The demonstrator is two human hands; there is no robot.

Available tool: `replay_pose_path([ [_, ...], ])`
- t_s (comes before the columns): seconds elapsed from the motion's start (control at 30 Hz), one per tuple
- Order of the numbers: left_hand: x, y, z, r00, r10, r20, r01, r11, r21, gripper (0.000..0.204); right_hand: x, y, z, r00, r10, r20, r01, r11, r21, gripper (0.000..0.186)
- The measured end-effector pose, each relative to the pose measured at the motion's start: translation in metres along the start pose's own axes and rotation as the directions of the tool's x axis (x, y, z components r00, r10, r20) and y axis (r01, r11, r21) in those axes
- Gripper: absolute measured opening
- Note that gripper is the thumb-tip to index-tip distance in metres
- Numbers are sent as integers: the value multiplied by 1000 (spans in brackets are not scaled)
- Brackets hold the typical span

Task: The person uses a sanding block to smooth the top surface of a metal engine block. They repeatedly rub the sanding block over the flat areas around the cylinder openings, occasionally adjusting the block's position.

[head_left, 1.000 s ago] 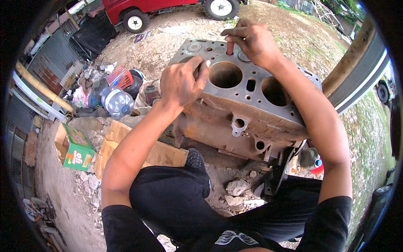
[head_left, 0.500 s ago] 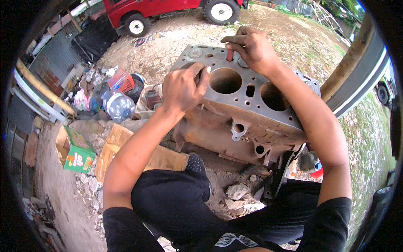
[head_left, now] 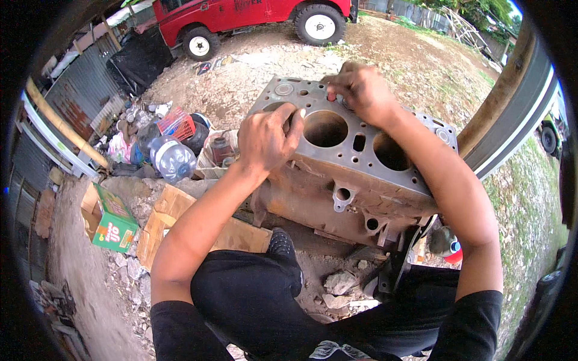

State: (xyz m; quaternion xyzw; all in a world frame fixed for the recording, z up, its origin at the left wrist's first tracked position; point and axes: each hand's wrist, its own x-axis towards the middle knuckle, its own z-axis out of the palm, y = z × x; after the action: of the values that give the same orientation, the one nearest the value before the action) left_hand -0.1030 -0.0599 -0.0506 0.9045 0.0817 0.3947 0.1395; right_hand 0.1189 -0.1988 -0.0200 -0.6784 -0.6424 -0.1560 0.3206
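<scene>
A grey metal engine block (head_left: 355, 157) stands before me, its flat top face bored with large round cylinders and many smaller holes. At the far edge of that face, my right hand (head_left: 366, 93) is closed with its fingertips around a short reddish-brown rod (head_left: 331, 93), which stands upright at the deck. That hand is slightly blurred, and the rod's lower end is hidden. My left hand (head_left: 269, 137) rests at the near left edge of the block, thumb and fingers pressed together beside a cylinder bore (head_left: 325, 128). Whatever it may hold is hidden.
Left of the block lie a cardboard piece (head_left: 241, 236), a green box (head_left: 114, 225), a large clear bottle (head_left: 173, 157) and an orange-red crate (head_left: 177, 124). A wooden post (head_left: 500, 102) rises at right. Stones (head_left: 340, 283) lie below; a red vehicle (head_left: 241, 15) stands beyond.
My right hand has come down closer to the block's top, and less of the reddish-brown rod shows. The left hand keeps its place. The whole view has shifted slightly.
</scene>
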Motion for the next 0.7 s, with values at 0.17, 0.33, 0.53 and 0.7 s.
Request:
replay_pose_path([
  [0.17, 2, -7, 3, 997, 54, -46, -54, 999, 5, 28, 4, -7, -6, 998, -68, -14, 68, 998, 0, 21],
  [0.33, 1, -4, 1, 995, 64, -79, -64, 998, 6, 26, 7, -16, -7, 999, -45, 21, 45, 999, -7, 21],
  [0.53, 3, -6, 4, 996, 59, -73, -59, 998, 3, 26, 0, -13, 1, 999, -46, 10, 47, 993, -108, 19],
  [0.7, 1, -5, -1, 1000, 4, -22, -5, 1000, -6, 27, 3, -14, -6, 998, -56, 26, 57, 997, -49, 16],
])
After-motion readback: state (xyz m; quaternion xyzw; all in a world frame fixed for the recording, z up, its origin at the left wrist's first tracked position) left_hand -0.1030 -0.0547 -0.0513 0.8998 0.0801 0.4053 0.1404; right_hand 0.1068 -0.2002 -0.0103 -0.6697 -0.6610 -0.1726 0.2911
